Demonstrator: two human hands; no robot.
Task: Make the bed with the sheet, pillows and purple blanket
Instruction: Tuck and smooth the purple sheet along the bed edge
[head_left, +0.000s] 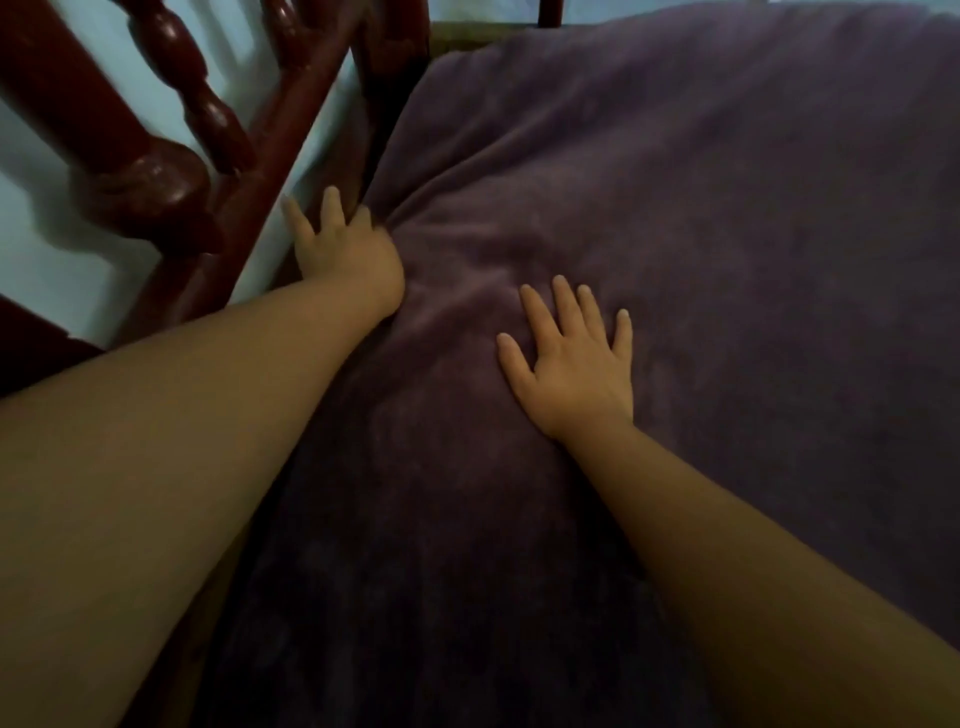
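Covering nearly the whole bed, the purple blanket (675, 218) lies spread under both bare arms. The right hand (574, 364) rests flat on it, palm down, fingers (563, 301) straight and spread apart. The left hand (343, 244) presses into the blanket's edge where it meets the dark red wooden bed frame (171, 171); its fingers point into the gap beside the frame, and folds of fabric gather around them. Whether they pinch the fabric cannot be told. A pale blue wall (57, 244) shows behind the turned spindles.
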